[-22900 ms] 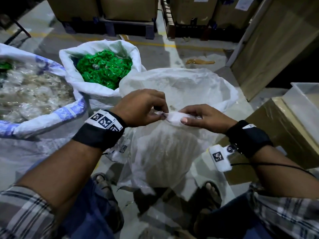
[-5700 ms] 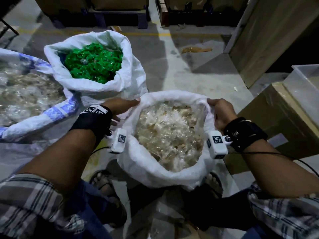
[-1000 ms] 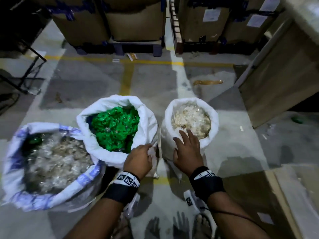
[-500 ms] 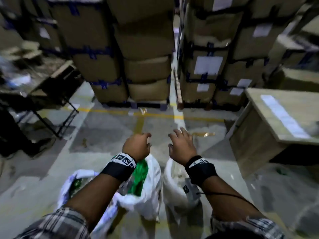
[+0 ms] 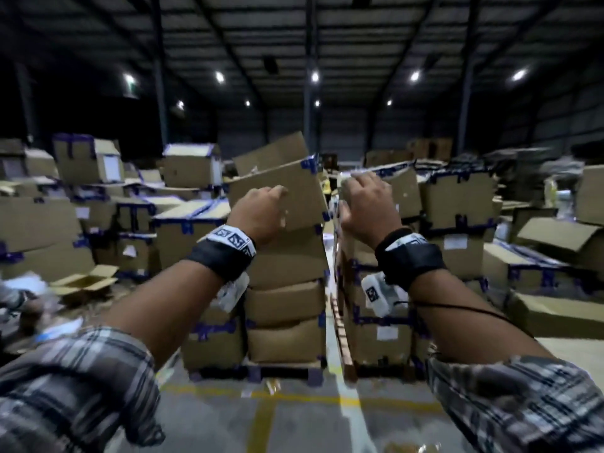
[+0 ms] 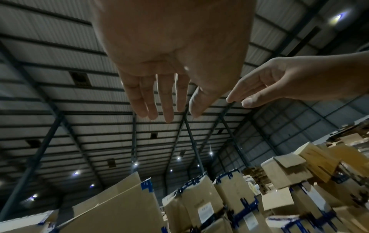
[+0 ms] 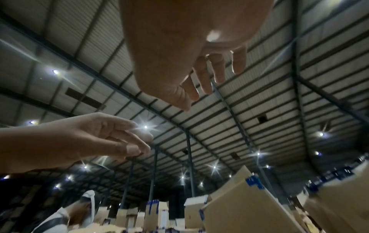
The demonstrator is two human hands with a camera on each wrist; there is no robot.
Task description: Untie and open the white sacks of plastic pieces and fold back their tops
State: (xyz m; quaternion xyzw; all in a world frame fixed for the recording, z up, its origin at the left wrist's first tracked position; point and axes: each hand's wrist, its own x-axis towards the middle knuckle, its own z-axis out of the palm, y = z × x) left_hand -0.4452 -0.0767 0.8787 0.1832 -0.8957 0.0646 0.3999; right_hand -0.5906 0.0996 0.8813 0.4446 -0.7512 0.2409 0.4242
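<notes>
No white sack shows in any view. In the head view my left hand (image 5: pixel 263 209) and right hand (image 5: pixel 366 202) are raised side by side in the air, in front of stacked boxes. Both hold nothing. The left wrist view shows the left hand (image 6: pixel 159 100) with straight, slightly spread fingers against the roof, and the right hand (image 6: pixel 257 93) beside it with relaxed fingers. In the right wrist view the right hand (image 7: pixel 201 80) has loosely bent fingers, and the left hand (image 7: pixel 119 140) is empty at its left.
Tall stacks of taped cardboard boxes (image 5: pixel 284 289) stand on pallets straight ahead, with a narrow gap beside a second stack (image 5: pixel 379 308). More boxes fill both sides. An open box (image 5: pixel 85 282) lies on the floor at left. A yellow line (image 5: pixel 294 397) crosses the grey floor.
Both hands have come off the sack tops and risen into the air. The head view has swung up from the floor to the warehouse, so the sacks have dropped out of sight.
</notes>
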